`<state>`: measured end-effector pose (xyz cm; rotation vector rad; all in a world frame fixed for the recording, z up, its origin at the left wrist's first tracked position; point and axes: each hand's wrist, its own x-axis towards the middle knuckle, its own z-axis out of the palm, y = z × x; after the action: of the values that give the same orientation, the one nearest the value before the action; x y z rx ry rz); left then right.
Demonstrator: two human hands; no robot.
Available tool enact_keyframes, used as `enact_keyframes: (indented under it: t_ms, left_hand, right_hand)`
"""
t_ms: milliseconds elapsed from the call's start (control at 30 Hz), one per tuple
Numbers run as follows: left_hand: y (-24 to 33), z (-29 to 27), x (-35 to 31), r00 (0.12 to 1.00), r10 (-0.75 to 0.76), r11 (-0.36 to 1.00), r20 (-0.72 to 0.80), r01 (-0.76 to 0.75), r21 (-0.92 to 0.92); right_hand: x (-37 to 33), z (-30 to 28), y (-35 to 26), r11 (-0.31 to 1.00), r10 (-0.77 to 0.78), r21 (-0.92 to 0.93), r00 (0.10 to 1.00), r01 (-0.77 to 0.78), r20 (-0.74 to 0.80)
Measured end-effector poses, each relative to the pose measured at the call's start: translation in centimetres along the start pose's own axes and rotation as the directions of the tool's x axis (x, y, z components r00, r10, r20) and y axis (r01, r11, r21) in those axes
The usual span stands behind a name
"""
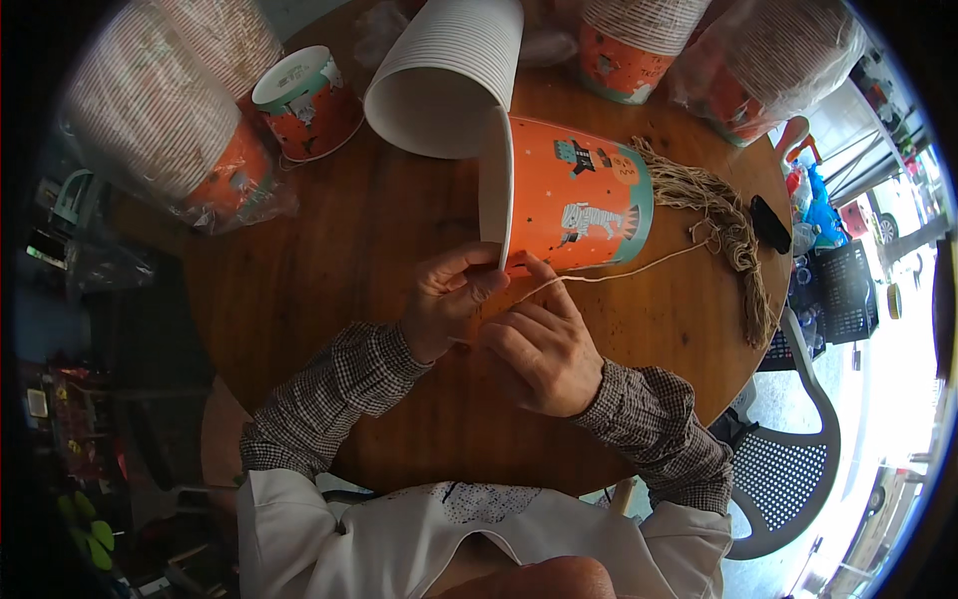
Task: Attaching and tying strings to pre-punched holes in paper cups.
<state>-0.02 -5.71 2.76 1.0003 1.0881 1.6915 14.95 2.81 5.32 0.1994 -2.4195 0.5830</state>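
Observation:
An orange paper bucket (559, 195) with a teal band and cartoon figures lies on its side, its white-rimmed mouth facing left. My left hand (446, 298) pinches the bucket's rim at the near side, thumb and fingers closed. Just right of it, my right hand (544, 349) has its fingers curled, with the index finger against the bucket wall near the rim. A thin cream cord (639, 266) runs over that finger and into the hand; its end is hidden between the hands. From there the cord trails right toward a bundle of the same cords (723, 205).
Behind the bucket lies a nested stack of white buckets (449, 70). A single orange bucket (307, 115) and plastic-wrapped stacks (175, 110) stand at the far left, more wrapped buckets (758, 65) at the far right. A dark object (769, 224) sits near the round table's right edge, beside a grey chair (788, 469).

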Motion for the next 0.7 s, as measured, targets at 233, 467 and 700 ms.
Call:
enact_keyframes:
  t_ms: [233,467,700]
  left_hand:
    - [-0.8,0.0,0.4,1.000,-0.008,0.979,0.003,0.008,-0.201]
    - [-0.4,0.4,0.4,0.998,-0.056,0.978,-0.021,0.051,-0.201]
    - [-1.3,0.2,-0.1,0.990,-0.043,0.998,-0.137,0.037,-0.042]
  right_hand:
    - [0.0,-0.1,0.0,0.999,0.035,0.042,0.999,-0.034,-0.022]
    - [0.0,0.0,-0.2,1.000,0.020,0.005,1.000,-0.020,-0.009]
    - [0.8,-2.0,0.4,0.995,-0.096,-0.033,0.978,0.091,-0.187]
